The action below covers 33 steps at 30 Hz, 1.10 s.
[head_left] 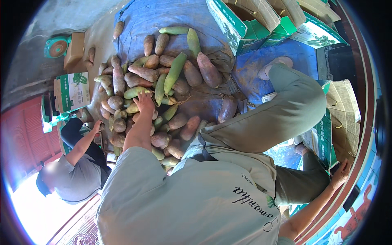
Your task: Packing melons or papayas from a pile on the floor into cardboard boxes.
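Observation:
A heap of large radishes [145, 73], some reddish-purple and some green, lies in front of me, with soil on many of them. My left hand [145, 103] reaches down onto the heap. Its fingers are stretched apart and touch the end of a green radish [135, 92]; I see nothing lifted. A long green radish [175, 72] rests on top, just right of that hand. Far to the right, my right hand [339, 175] is beside an open cardboard box [344, 118], its fingers partly extended with nothing visible in them.
Blue sheeting [163, 16] lies under and behind the heap. Green-and-white boxes [261, 30] stand at the back right. Left of the heap a person [79, 177] crouches, a hand near the radishes, by another box [72, 92]. A round green-rimmed device [57, 47] is at the far left.

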{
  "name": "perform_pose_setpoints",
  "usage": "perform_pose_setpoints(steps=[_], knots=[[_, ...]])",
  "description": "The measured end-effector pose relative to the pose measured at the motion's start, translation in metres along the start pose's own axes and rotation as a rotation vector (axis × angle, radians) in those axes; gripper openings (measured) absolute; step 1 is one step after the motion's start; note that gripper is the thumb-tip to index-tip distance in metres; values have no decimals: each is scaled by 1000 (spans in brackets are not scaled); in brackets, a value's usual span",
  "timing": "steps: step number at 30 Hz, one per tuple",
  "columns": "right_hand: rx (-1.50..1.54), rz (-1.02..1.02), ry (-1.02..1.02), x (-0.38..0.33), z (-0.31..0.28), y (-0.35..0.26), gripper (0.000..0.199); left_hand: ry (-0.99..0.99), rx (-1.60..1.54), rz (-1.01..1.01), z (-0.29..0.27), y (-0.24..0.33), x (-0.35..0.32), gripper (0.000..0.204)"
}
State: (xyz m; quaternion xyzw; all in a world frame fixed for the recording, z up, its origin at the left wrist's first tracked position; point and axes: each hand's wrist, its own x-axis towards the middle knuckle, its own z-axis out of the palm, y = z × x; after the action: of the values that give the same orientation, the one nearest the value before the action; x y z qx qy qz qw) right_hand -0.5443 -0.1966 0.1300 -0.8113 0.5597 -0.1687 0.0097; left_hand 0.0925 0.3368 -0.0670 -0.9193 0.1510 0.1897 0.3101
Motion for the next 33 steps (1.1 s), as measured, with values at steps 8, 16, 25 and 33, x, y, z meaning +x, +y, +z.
perform_pose_setpoints(steps=[8,16,25,33], knots=[[-100,-14,-7,6,2,0,19,-14,49,40,-3,-5,36,39],[-101,-18,-25,9,4,4,25,-44,170,89,0,-11,46,31],[-134,-89,-19,10,6,6,18,111,209,239,4,-30,22,26],[-98,-121,16,10,7,-9,16,487,-56,239,-24,-26,41,13]])
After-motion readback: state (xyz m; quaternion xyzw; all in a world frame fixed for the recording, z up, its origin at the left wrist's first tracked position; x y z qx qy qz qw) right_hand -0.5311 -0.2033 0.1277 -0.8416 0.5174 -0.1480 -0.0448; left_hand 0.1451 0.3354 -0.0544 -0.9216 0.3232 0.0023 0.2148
